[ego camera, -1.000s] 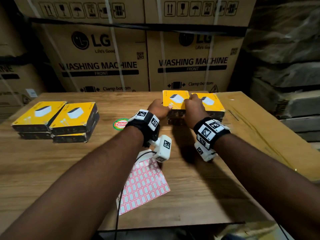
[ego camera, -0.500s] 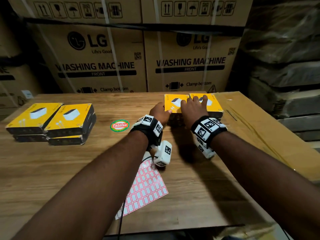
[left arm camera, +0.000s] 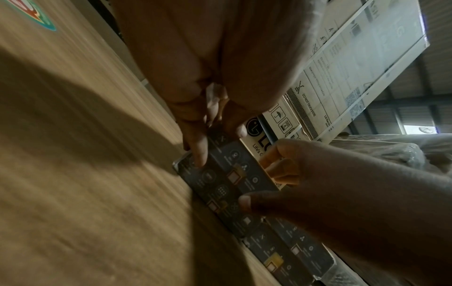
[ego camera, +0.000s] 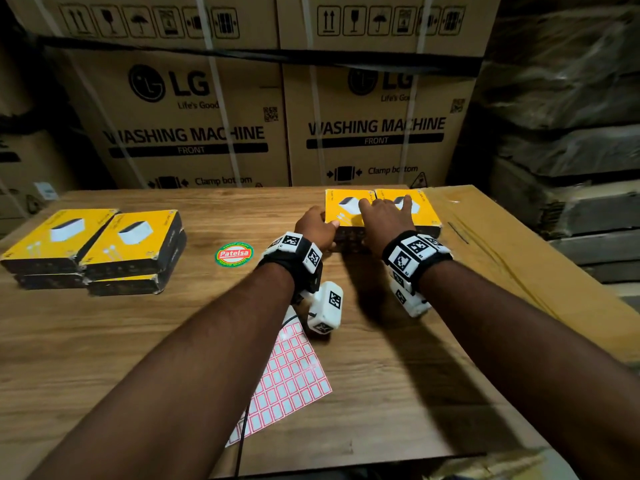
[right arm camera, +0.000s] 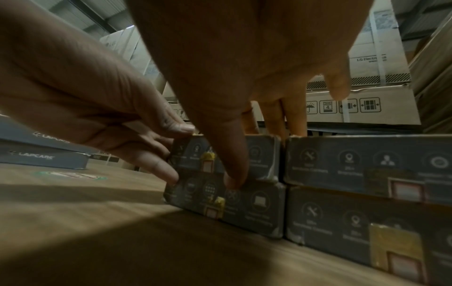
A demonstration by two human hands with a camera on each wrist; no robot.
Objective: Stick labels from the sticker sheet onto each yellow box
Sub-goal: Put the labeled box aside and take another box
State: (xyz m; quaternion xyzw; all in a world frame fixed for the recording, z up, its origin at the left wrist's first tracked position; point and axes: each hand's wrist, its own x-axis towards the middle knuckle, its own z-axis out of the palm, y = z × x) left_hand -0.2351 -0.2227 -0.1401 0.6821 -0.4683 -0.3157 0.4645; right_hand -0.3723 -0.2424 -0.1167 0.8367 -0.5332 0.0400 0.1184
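Two stacks of yellow boxes stand side by side at the table's far middle: the left stack [ego camera: 341, 218] and the right stack [ego camera: 425, 213]. My left hand [ego camera: 317, 227] grips the near left corner of the left stack, thumb on top and fingers curled down its end [right arm camera: 156, 164]. My right hand [ego camera: 382, 216] lies spread over both top boxes, with its thumb [right arm camera: 233, 174] pressing the dark front side. Small red-bordered labels [right arm camera: 208, 166] show on the dark sides of these boxes. The sticker sheet [ego camera: 291, 375] lies flat nearer me, under my left forearm.
Two more stacks of yellow boxes [ego camera: 133, 242] sit at the table's left. A round Patelsa sticker [ego camera: 234, 253] is on the wood. Brown cardboard [ego camera: 512, 271] covers the table's right part. Large washing machine cartons [ego camera: 194, 133] stand right behind the table.
My right hand has uncurled and its fingers now spread over the tops of both stacks. My left hand stays on the left stack's corner.
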